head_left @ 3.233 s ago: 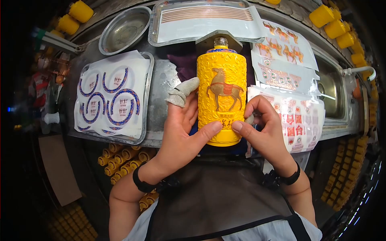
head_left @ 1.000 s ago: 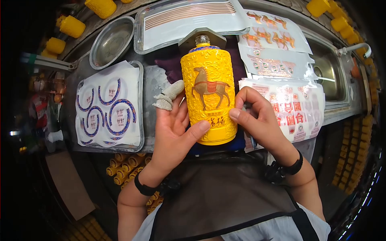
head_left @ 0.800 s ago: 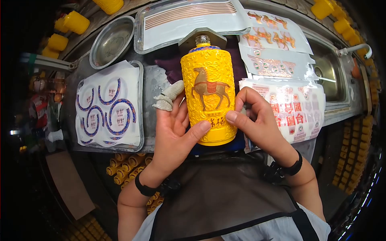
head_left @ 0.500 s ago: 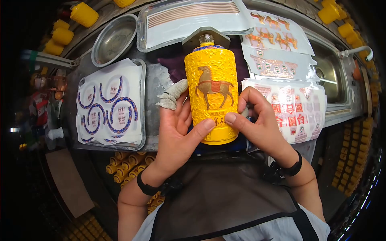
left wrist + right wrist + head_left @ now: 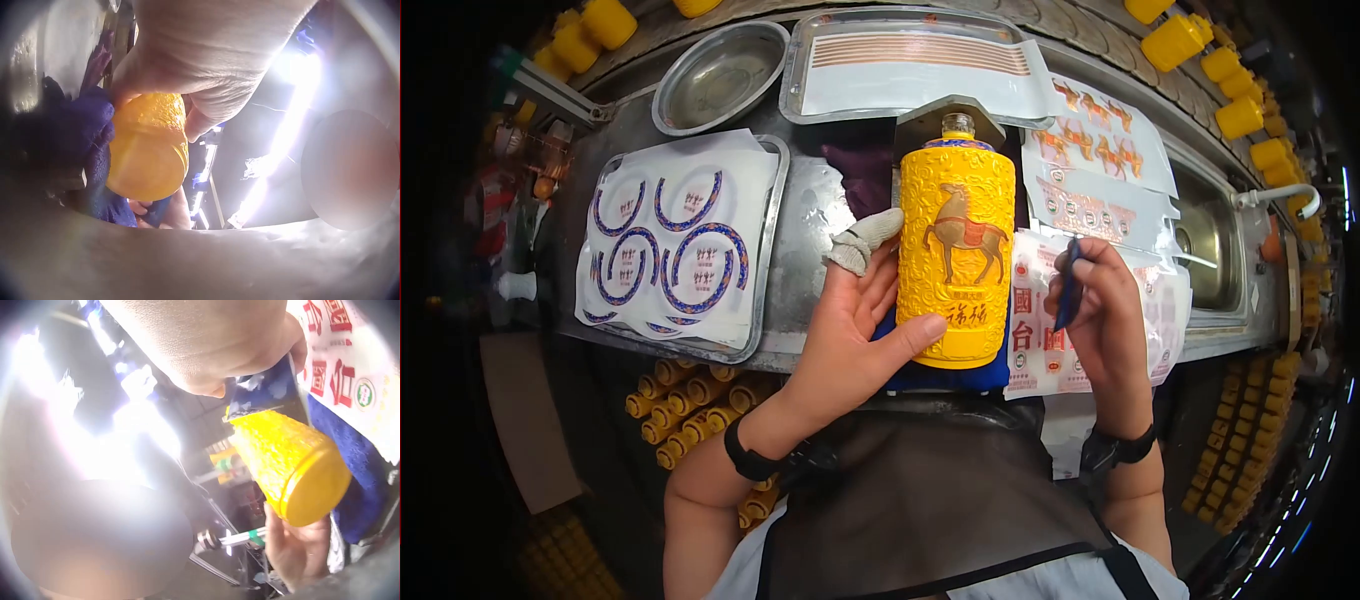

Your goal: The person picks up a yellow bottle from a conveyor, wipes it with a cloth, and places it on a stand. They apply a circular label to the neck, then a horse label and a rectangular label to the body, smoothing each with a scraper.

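Grey metal tabletop (image 5: pixel 800 255) fills the middle of the head view, with yellow embossed bottles (image 5: pixel 1178 45) along the far edge and a steel sink (image 5: pixel 1215 215) at the right. On it sit a round metal basin (image 5: pixel 662 100), a metal tray (image 5: pixel 774 215) bearing white sheets with blue patterned arcs (image 5: pixel 665 250), and farther off a second tray under a white sheet with copper-coloured stripes (image 5: pixel 920 75). Sheets of brown horse decals (image 5: pixel 1100 130) and sheets with red characters (image 5: pixel 1145 300) lie to the right. At the centre, a large yellow embossed bottle with a brown horse on its front (image 5: pixel 957 250) rests on a blue cloth (image 5: pixel 992 379), its clear glass neck pointing away from the person. The left hand (image 5: pixel 855 335), one finger in a whitish knitted cover (image 5: pixel 865 238), holds the bottle's left side, thumb laid across the lower front. The right hand (image 5: pixel 1105 310) has its grip pinched on a flat dark-blue scraper (image 5: pixel 1068 285), just beside the bottle and apart from it.

From the left wrist, the bottle's round yellow base shows below the left hand, blue cloth next to it and glaring lights (image 5: pixel 269 156) behind.

From the right wrist, the scraper overlaps the bottle's far end in sight, and the left hand shows at the bottle's other side.
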Motion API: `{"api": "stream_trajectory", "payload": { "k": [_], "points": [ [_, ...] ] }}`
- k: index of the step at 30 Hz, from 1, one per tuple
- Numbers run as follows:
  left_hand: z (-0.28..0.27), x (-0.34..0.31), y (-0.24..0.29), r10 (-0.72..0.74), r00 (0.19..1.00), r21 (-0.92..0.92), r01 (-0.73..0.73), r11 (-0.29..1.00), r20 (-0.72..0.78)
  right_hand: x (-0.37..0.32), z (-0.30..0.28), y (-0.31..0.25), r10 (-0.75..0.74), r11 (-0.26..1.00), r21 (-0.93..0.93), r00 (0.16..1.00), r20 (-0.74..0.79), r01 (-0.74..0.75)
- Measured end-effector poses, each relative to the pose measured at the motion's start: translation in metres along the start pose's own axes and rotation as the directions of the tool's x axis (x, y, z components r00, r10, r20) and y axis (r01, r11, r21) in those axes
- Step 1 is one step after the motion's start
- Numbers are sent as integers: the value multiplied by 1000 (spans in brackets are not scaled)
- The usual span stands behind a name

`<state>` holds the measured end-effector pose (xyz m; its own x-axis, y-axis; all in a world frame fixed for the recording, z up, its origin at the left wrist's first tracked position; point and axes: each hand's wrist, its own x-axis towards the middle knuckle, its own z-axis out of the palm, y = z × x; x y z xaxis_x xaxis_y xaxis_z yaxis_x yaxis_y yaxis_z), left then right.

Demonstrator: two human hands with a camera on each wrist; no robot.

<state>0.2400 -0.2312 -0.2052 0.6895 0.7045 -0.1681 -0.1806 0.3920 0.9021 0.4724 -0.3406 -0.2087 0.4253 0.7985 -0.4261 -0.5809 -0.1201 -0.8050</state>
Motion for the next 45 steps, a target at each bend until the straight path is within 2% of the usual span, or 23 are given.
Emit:
{"api": "stream_trajectory", "payload": {
  "k": [2,3,4,6,7,10,12,15,16,18,20,22,23,24,26,27,30,31,34,35,37,40,45],
  "points": [
    [2,1,-1,6,1000,37,-6,999,-3,-20,39,-7,-130,971,-202,991,15,130],
    [3,2,-1,8,1000,39,-8,999,-6,-29,54,-8,-191,953,-223,979,73,203],
    [4,1,-1,9,1000,41,-8,999,-11,-36,61,-5,-279,878,-375,955,105,297],
    [4,1,-1,12,1000,46,-11,999,-17,-32,65,1,-438,553,-576,798,414,602],
    [4,1,-2,17,1000,49,-16,999,-18,-32,73,1,-498,479,-609,767,405,632],
    [1,0,-3,31,999,67,-29,997,-22,-31,58,-5,-523,411,-714,788,325,567],
    [-2,0,-3,37,999,70,-35,997,-26,-34,54,-6,-465,581,-697,874,139,420],
    [3,1,-4,19,999,65,-17,998,-28,-35,54,-2,-557,412,-645,738,381,644],
    [4,1,-4,16,999,66,-14,998,-32,-37,55,3,-530,429,-637,750,397,640],
    [3,1,-3,27,999,71,-25,997,-36,-33,53,4,-558,422,-711,779,285,563],
    [1,1,-7,43,999,71,-41,997,-33,-32,45,5,-512,656,-612,856,69,441],
    [2,1,-4,55,998,90,-50,995,-44,-36,43,5,-571,479,-636,765,298,605],
    [4,1,-4,57,998,98,-52,994,-42,-36,47,7,-572,471,-597,740,353,649],
    [6,1,-5,71,997,129,-65,990,-41,-35,47,6,-534,458,-662,779,329,593],
    [4,-4,-7,117,992,199,-103,975,-57,-27,37,10,-532,623,-626,841,100,469],
    [-1,-7,-8,179,984,378,-162,911,-12,-27,32,8,-525,628,-629,846,92,458],
    [1,-15,-2,396,906,629,-396,669,149,-37,36,9,-503,646,-530,828,246,550],
    [-7,-14,-1,391,865,791,-467,395,315,-39,40,8,-462,668,-543,855,235,509],
    [-6,-11,7,360,860,879,-443,174,362,-34,38,9,-363,799,-485,928,83,356],
    [-5,-12,10,333,863,890,-439,120,381,-34,35,11,-416,747,-521,901,120,414],
    [-1,-13,16,267,870,902,-433,10,414,-35,36,15,-430,743,-514,894,122,428],
    [6,-11,18,268,867,903,-429,-29,420,-34,39,17,-441,746,-508,891,109,431],
    [5,-16,8,314,872,921,-389,-23,376,-36,40,17,-437,739,-515,891,123,434]
  ]
}}
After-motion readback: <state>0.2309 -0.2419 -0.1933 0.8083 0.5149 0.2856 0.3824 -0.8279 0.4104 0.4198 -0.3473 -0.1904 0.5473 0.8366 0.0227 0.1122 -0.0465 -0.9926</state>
